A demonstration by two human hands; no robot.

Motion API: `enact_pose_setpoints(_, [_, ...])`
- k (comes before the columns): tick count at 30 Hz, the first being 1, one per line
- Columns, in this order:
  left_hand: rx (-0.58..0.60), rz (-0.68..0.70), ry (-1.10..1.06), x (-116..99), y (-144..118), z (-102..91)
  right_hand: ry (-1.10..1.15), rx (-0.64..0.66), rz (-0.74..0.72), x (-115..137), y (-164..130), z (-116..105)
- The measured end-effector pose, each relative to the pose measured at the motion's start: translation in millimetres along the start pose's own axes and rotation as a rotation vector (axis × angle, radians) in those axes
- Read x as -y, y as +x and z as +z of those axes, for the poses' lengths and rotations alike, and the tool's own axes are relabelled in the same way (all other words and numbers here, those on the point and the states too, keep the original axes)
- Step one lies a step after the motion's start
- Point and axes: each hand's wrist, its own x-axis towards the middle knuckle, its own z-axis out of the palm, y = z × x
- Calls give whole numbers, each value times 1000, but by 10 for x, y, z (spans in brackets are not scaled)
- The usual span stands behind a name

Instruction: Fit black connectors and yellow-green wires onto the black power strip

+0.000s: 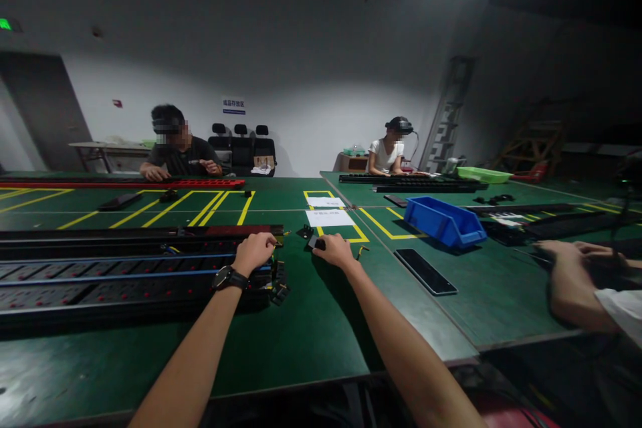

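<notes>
- Head view showed the right hand (pixel 335 251) with its fingertips closed on a small dark piece (pixel 314 243), low over the green tabletop (pixel 321 348), just to the right of the black strips' ends.
- The left hand (pixel 257 252) was curled over the right end of the black strips (pixel 125 287); whether its fingers gripped something there I could not tell, since the hand hid the spot.
- A black watch (pixel 229 278) sat on the left wrist.
- Red dots ran in rows along the strips, with blue lines lengthwise between them, and dark connectors (pixel 279 291) stuck out at the end near the left hand.
- Just beyond the right hand's piece lay a small black part (pixel 305 232), and past it two white paper sheets (pixel 330 218) within yellow tape lines.
- To the right, well apart from the hands, lay a black phone (pixel 425 272), with a blue bin (pixel 444 222) behind it.
- A co-worker's forearm (pixel 572 274) reached in at the right edge.
- Across the table, one person (pixel 185 154) bent over a red strip (pixel 210 183); another (pixel 386 155), farther right, sat behind more black strips (pixel 411 180), near a light green tray (pixel 484 176).
</notes>
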Motion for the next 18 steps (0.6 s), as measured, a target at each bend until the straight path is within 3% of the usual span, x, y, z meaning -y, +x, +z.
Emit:
enact_pose_setpoints(8, [-4, -4, 37, 1, 12, 25, 496, -123, -143, 244, 104, 259])
enact_pose_setpoints(18, [-23, -13, 21, 4, 7, 50, 1241, 4, -185, 720, 208, 640])
